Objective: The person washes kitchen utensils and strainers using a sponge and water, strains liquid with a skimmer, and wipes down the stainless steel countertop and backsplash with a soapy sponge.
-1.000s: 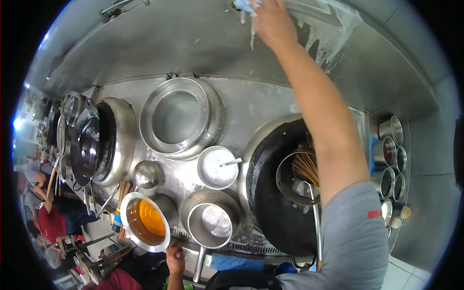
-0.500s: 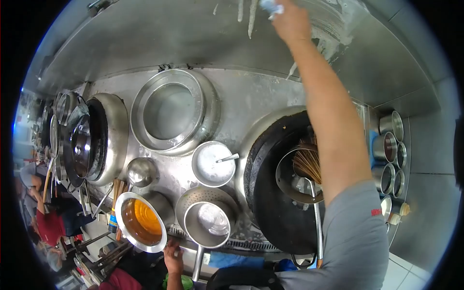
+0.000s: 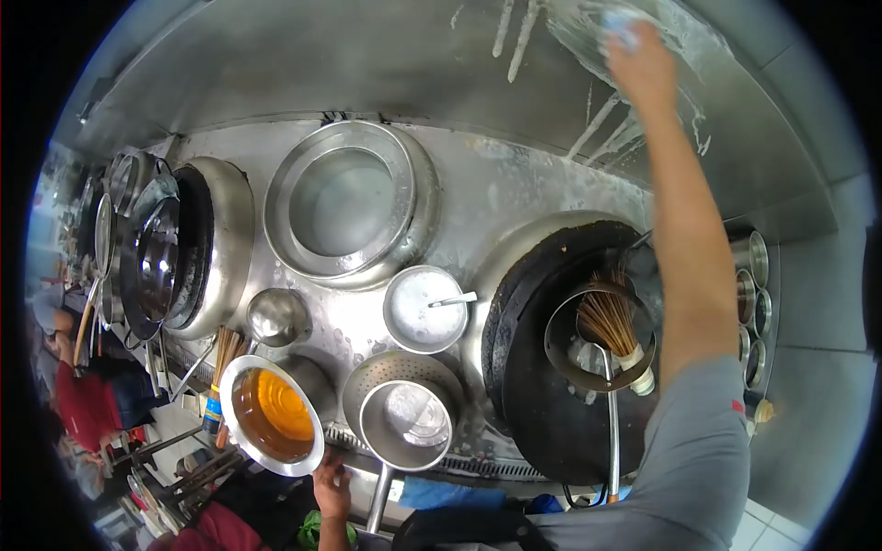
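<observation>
My right hand (image 3: pixel 646 72) is raised on an outstretched arm at the back steel wall (image 3: pixel 367 55). It is closed on a small blue-and-white cloth (image 3: pixel 621 29), blurred by motion. White suds (image 3: pixel 588 55) cover the wall around it, with streaks running down. At the lower edge, my left hand (image 3: pixel 332 482) hangs with its fingers apart, holding nothing. It is beside the rim of a pot of orange oil (image 3: pixel 276 413) and the handle of a steel saucepan (image 3: pixel 404 427).
A large black wok (image 3: pixel 560 432) holds a ring, a bamboo brush (image 3: pixel 608 317) and a ladle. Behind stand a big water basin (image 3: pixel 344 207) and a white-filled bowl (image 3: pixel 424 317) with a spoon. Steel canisters (image 3: pixel 755 262) line the right. People (image 3: pixel 87 404) are at far left.
My right hand has swept the cloth to the right along the wall, leaving more suds and drips behind it. The camera view has shifted slightly. My left hand stays low by the pot.
</observation>
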`<state>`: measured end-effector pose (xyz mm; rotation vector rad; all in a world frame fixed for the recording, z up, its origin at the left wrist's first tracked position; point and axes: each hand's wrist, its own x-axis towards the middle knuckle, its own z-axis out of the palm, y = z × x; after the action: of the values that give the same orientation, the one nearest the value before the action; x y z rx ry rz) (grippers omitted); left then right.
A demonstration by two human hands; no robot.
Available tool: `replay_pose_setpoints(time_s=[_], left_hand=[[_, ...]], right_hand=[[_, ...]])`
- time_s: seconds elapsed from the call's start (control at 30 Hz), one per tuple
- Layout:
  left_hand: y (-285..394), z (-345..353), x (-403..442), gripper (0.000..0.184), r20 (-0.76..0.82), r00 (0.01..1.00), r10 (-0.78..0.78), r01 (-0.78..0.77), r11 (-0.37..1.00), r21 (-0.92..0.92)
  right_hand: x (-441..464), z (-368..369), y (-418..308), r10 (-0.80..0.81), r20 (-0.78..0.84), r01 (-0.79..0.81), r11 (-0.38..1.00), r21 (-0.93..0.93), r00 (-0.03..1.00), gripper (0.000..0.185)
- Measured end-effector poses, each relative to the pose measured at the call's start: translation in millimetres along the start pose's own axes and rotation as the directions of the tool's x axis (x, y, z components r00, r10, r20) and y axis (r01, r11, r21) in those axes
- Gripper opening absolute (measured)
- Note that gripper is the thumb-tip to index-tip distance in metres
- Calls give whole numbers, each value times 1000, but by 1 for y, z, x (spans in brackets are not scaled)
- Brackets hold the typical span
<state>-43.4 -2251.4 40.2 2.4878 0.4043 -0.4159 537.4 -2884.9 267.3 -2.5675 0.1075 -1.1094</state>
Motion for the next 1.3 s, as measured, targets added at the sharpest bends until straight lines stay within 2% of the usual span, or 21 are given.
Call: replay_pose_setpoints(time_s=[0.07,0.13,0.23,0.3,0.37,0.4,0.43,0.47,0.57,0.63,0.67,0.73,0.77,0.87,0.9,0.93,1.0,1.07,1.2,1.27,1.3], left_hand=[[-3,1,2,46,-47,994,96,-93,994,57],[-5,3,1,45,-76,987,141,-133,986,100],[-8,1,1,43,-47,991,124,-119,987,104],[-14,2,2,42,3,997,77,-77,995,56],[-5,-1,9,41,0,999,32,-32,999,20],[0,-4,3,40,15,1000,-2,2,1000,3],[3,-4,3,41,15,1000,-15,15,1000,-6],[6,-5,4,41,18,1000,-24,24,1000,-12],[-3,3,9,41,-5,1000,-11,10,1000,-25],[-6,4,5,41,-2,1000,18,-18,1000,4],[-5,3,7,42,-3,999,41,-41,999,33],[-2,-1,8,42,4,998,57,-57,996,72],[-2,-1,8,42,7,999,50,-50,996,73],[1,-4,9,42,-6,1000,20,-20,999,36],[1,-3,6,42,8,1000,11,-11,1000,13],[-2,-1,4,43,15,1000,14,-15,1000,15],[-11,2,5,43,3,1000,23,-23,999,24],[-2,0,8,41,-24,999,21,-20,998,57],[0,0,7,39,-76,994,80,-74,994,85],[3,-2,6,39,-80,994,72,-66,995,78],[10,-7,8,38,-58,997,45,-41,997,72]], right_hand=[[31,58,-24,-250,-72,248,968,-36,966,34],[21,60,-116,50,127,-48,999,-17,991,43],[2,79,-100,-67,222,96,988,-120,973,29],[-29,72,-50,-132,376,210,962,-175,917,27],[-49,62,43,-20,433,75,991,-110,901,33],[-55,39,86,-113,457,219,958,-187,882,32],[-61,27,139,-87,425,226,930,-289,901,29],[-64,3,176,70,403,62,951,-303,912,29],[-49,-21,190,78,507,232,823,-519,858,28],[-51,14,133,-118,471,252,940,-232,874,26],[-51,43,103,-315,372,361,931,-57,873,26],[-47,78,11,-121,518,209,971,-115,847,26],[-44,92,-8,-8,594,117,983,-145,804,26],[-59,120,64,-244,669,443,885,-143,702,25],[-57,111,102,-172,789,541,810,-227,589,27],[-66,97,133,235,665,113,893,-435,709,29],[-67,47,207,23,682,326,866,-378,731,27],[-53,14,163,244,382,-67,905,-421,891,26],[-2,5,22,-93,92,115,953,-279,991,31],[21,32,-31,-161,93,172,977,-126,983,31],[19,32,-88,-16,277,66,983,-174,961,33]])
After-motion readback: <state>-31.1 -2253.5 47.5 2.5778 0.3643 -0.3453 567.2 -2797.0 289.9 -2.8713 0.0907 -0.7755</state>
